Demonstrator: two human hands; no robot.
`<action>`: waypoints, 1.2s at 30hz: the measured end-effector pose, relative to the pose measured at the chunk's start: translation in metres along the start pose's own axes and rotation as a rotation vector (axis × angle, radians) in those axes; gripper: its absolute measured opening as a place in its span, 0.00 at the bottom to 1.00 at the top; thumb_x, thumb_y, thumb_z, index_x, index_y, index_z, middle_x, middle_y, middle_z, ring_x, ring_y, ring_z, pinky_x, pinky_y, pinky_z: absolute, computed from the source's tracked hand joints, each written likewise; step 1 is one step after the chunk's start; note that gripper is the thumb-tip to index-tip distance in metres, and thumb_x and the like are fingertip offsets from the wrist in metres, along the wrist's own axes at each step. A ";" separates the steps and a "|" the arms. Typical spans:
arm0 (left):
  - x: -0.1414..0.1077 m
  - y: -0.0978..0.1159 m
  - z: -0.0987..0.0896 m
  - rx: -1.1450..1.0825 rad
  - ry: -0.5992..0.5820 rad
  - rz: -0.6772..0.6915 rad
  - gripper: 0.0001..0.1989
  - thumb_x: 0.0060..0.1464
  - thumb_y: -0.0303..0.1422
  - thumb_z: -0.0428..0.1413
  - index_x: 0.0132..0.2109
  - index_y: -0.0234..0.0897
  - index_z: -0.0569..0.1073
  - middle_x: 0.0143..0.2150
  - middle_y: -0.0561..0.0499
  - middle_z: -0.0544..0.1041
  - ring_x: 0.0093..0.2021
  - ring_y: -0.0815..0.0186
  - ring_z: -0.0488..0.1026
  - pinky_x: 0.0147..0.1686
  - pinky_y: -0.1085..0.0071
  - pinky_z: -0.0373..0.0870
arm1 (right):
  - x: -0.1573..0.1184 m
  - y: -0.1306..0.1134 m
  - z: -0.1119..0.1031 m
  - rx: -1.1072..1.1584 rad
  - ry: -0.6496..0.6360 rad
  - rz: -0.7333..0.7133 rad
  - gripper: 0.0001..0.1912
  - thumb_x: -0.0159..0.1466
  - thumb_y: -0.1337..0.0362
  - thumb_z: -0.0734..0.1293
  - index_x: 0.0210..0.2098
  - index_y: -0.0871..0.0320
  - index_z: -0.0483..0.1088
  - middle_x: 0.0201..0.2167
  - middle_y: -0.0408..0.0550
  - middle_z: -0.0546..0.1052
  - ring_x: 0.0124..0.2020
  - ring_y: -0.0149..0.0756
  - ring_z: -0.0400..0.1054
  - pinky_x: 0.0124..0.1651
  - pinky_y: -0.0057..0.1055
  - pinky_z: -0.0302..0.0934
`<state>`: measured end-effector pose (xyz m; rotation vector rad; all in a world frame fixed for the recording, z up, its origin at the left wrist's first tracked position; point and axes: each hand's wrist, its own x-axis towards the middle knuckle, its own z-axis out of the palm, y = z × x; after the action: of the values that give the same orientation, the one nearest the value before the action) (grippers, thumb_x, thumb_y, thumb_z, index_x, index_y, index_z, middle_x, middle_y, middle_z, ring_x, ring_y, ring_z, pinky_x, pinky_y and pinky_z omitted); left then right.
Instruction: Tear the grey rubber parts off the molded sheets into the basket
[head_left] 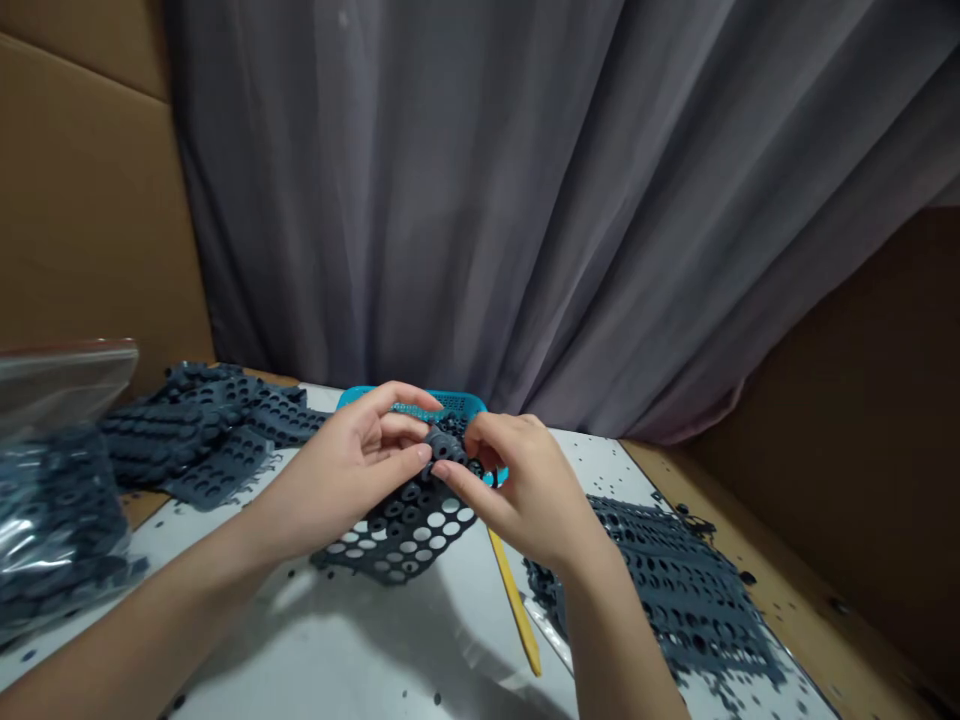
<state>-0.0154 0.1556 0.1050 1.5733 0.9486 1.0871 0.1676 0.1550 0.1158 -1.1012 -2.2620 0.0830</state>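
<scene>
A dark rubber sheet (424, 545) with rows of round holes hangs below my hands, some of its holes still filled by ring-shaped pieces. My left hand (367, 455) pinches the sheet's upper part from the left, thumb and fingers curved round it. From the right, my right hand (517, 480) grips the same part, thumb and fingertips at a small dark ring piece (442, 447). Behind the hands is a blue basket (469, 403) with dark ring pieces in it, partly hidden by the fingers.
A clear bag (60, 510) of dark pieces stands at the left, beside stacked dark sheets (187, 430). Punched sheets (682, 590) lie at the right. A yellow stick (515, 605) rests on the white surface (300, 650). A grey curtain and cardboard walls surround the table.
</scene>
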 end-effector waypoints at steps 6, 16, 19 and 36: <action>-0.004 0.004 0.003 0.258 0.032 0.117 0.14 0.54 0.37 0.54 0.47 0.43 0.63 0.35 0.54 0.73 0.36 0.67 0.68 0.36 0.72 0.63 | 0.000 -0.003 0.003 0.006 -0.075 -0.019 0.14 0.66 0.62 0.57 0.24 0.57 0.55 0.20 0.39 0.62 0.24 0.29 0.55 0.31 0.29 0.45; 0.000 -0.014 0.010 -0.262 -0.115 0.085 0.15 0.49 0.41 0.58 0.29 0.38 0.60 0.20 0.60 0.60 0.18 0.76 0.56 0.18 0.79 0.53 | 0.003 0.007 0.014 1.013 -0.304 -0.017 0.17 0.63 0.55 0.58 0.22 0.58 0.58 0.18 0.37 0.54 0.20 0.26 0.46 0.22 0.25 0.43; 0.002 -0.018 0.019 -0.571 0.045 0.102 0.18 0.46 0.40 0.61 0.28 0.38 0.58 0.19 0.60 0.63 0.18 0.76 0.59 0.18 0.80 0.57 | 0.009 0.001 0.038 1.318 -0.072 0.083 0.18 0.59 0.53 0.63 0.20 0.57 0.57 0.17 0.37 0.52 0.19 0.26 0.43 0.21 0.25 0.42; 0.008 -0.017 0.021 -0.792 0.199 0.032 0.19 0.41 0.35 0.65 0.28 0.38 0.59 0.19 0.61 0.66 0.19 0.75 0.63 0.20 0.81 0.63 | 0.013 -0.018 0.068 1.717 0.199 0.385 0.15 0.55 0.52 0.66 0.25 0.56 0.60 0.22 0.40 0.59 0.21 0.28 0.51 0.23 0.24 0.49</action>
<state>0.0056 0.1610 0.0870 0.8407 0.5052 1.4317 0.1116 0.1663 0.0734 -0.4206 -0.9849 1.5860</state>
